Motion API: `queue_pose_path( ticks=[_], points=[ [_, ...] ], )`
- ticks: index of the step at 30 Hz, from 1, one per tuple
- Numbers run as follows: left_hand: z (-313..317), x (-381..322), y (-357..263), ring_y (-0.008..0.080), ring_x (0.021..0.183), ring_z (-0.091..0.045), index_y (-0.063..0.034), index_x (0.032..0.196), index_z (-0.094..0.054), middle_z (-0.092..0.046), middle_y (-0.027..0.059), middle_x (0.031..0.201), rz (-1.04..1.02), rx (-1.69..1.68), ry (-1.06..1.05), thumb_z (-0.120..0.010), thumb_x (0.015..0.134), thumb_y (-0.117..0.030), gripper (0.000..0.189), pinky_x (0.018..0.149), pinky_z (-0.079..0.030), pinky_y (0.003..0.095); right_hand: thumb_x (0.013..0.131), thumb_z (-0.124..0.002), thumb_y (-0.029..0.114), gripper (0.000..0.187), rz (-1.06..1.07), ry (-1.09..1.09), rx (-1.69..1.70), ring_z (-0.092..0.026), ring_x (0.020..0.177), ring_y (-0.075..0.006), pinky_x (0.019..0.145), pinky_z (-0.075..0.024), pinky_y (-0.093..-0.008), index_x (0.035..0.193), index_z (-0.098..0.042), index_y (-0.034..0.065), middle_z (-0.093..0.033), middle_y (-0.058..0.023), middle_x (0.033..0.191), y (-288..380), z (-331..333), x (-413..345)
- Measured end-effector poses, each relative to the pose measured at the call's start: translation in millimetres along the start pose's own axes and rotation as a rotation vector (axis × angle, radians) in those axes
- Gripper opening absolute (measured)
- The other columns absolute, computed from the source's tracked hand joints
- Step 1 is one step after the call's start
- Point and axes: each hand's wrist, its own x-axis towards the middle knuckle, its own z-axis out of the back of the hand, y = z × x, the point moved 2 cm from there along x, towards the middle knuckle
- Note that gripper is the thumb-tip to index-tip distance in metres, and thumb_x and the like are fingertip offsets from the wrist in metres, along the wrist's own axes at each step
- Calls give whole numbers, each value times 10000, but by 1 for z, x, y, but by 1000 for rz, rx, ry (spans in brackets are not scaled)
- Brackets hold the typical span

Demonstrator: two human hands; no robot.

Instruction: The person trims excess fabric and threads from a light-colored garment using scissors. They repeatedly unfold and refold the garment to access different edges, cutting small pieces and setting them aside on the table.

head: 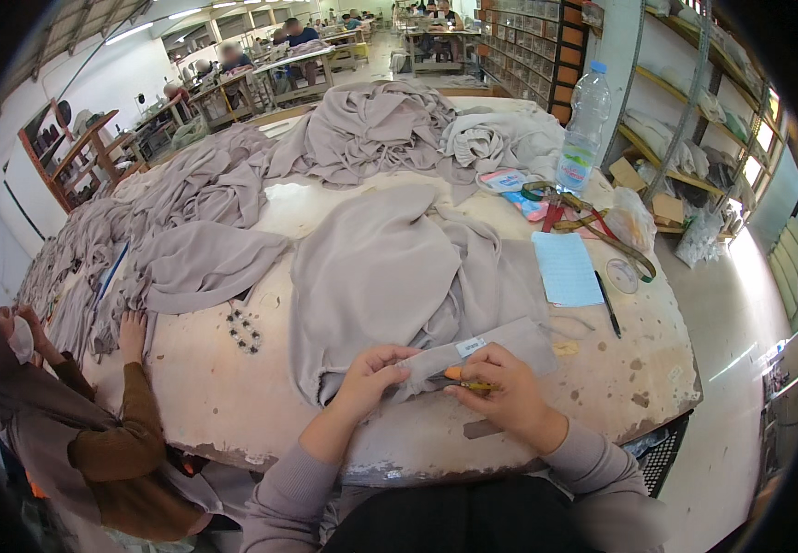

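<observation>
A grey-mauve cloth garment (378, 269) lies spread before me, with its flat band (513, 342) pulled towards the table's near edge. My left hand (377, 377) pinches this band between thumb and fingers. In my right hand (503, 387) is a small yellow-and-orange hand tool (471, 382) that looks like thread snips. Its dark tip is against the band, just below a small white label (470, 347) that bears writing. The fingers partly cover the tool, so whether its blades are apart is hidden.
Heaped grey cloth (371, 128) covers the table's back and left. To the right are a water bottle (582, 131), tape measure (630, 256), written blue paper (566, 269) and black pen (608, 304). A co-worker (109, 442) handles cloth at left, near a beaded loop (242, 332).
</observation>
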Motion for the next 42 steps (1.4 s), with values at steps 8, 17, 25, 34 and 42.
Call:
queue_pose_path(
  ticks=[8,17,25,34,42],
  points=[
    [-3,-2,-1,99,855,-584,52,1108,-575,-641,68,973,-18,-26,46,-541,806,-21,312,793,-446,222,715,-749,196,241,-5,27,-85,-587,626,-138,537,-482,-250,939,-693,128,-549,-11,802,-6,-5,-2],
    [-4,-3,2,80,830,-563,44,1111,-576,-633,47,955,23,-35,46,-542,809,-29,313,766,-437,211,663,-791,131,223,42,-9,-59,-575,651,-158,560,-477,-256,810,-651,38,-561,-57,816,-3,-11,-1],
    [-6,-5,-4,94,841,-570,48,1103,-579,-633,49,947,43,-16,58,-530,792,-27,324,794,-440,224,715,-748,174,242,-56,-8,29,-588,743,-170,643,-480,-269,924,-672,79,-568,-65,860,-10,-5,1],
    [-1,-6,-3,96,823,-557,48,1017,-589,-620,41,909,-6,22,104,-482,752,-37,298,772,-427,223,770,-700,147,288,-252,185,87,-564,791,-158,721,-445,-274,1027,-646,28,-598,-74,891,-45,4,15],
    [-15,-12,-13,59,744,-482,28,958,-598,-572,-12,816,-29,356,213,-568,870,-206,252,670,-392,209,770,-686,110,238,-257,157,207,-540,700,-172,647,-423,-285,992,-659,30,-562,-95,769,-36,14,15]
  ],
)
